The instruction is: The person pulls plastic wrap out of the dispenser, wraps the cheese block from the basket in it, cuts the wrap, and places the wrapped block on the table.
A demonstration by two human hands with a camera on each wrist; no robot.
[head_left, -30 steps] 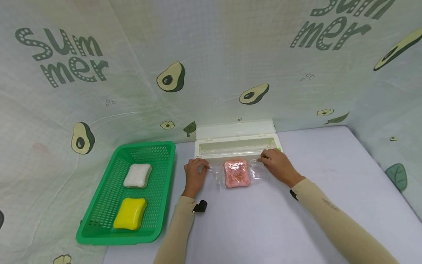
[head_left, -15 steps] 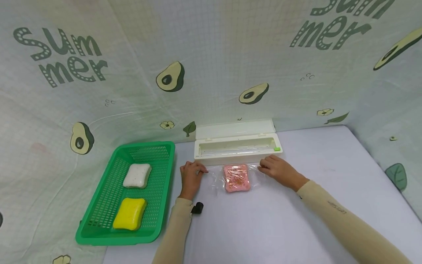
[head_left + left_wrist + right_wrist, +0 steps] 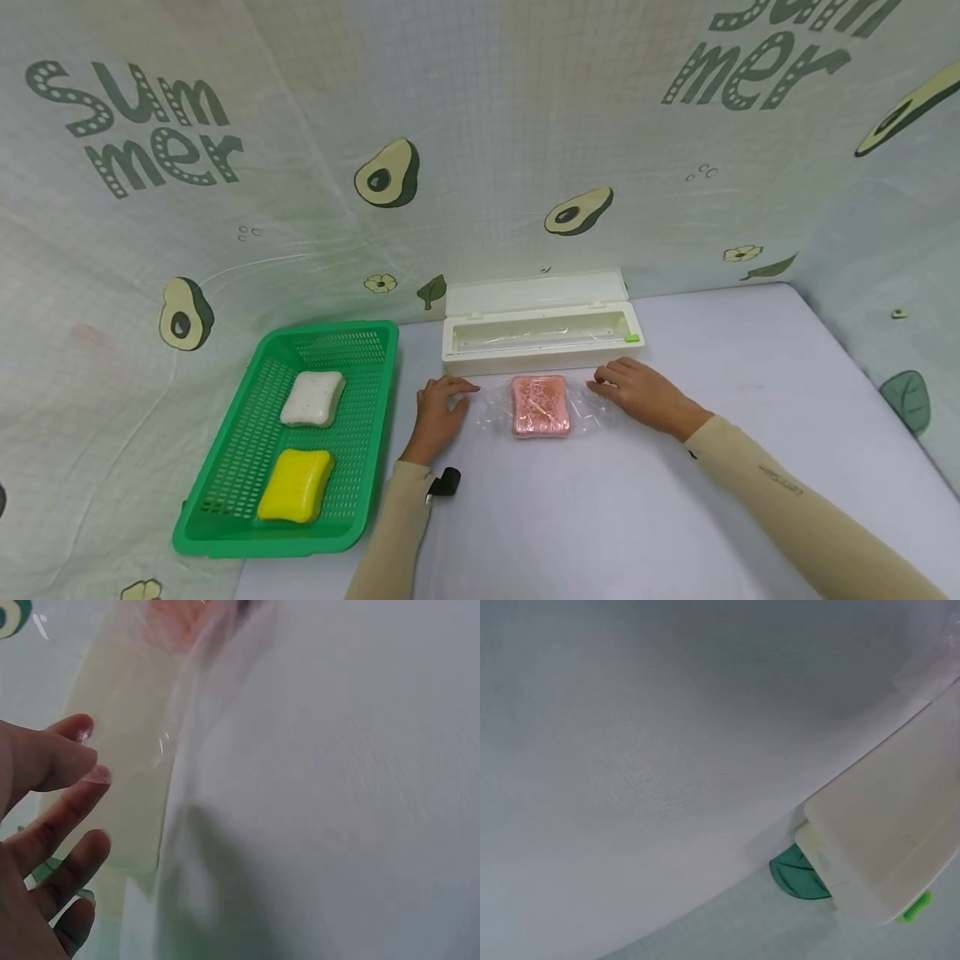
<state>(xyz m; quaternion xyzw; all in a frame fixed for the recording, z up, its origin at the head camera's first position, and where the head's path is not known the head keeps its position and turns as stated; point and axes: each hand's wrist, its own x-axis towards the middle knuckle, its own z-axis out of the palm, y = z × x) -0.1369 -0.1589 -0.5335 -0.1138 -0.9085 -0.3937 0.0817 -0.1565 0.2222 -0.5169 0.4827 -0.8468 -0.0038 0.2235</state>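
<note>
A pink square block with pinched-in sides (image 3: 541, 406) lies on a sheet of clear cling film (image 3: 588, 408), in front of an open white cling film box (image 3: 540, 362). My left hand (image 3: 438, 417) is at the sheet's left edge, thumb and index finger apart. In the left wrist view, film clings to its fingertips (image 3: 99, 777). At the opposite edge, my right hand (image 3: 637, 393) pinches the film between thumb and curled fingers. That hand is out of the right wrist view, which shows the end of the box (image 3: 885, 825).
A green plastic basket (image 3: 378, 433) stands left, holding a white block (image 3: 313, 399) and a yellow block (image 3: 296, 486). The box's lid (image 3: 536, 292) is raised toward the patterned backdrop. A green slider (image 3: 632, 337) sits at the box's right end.
The pink block and film have shifted slightly toward me, away from the box. My right hand has moved off the box's front edge. My left thumb and index finger have spread apart.
</note>
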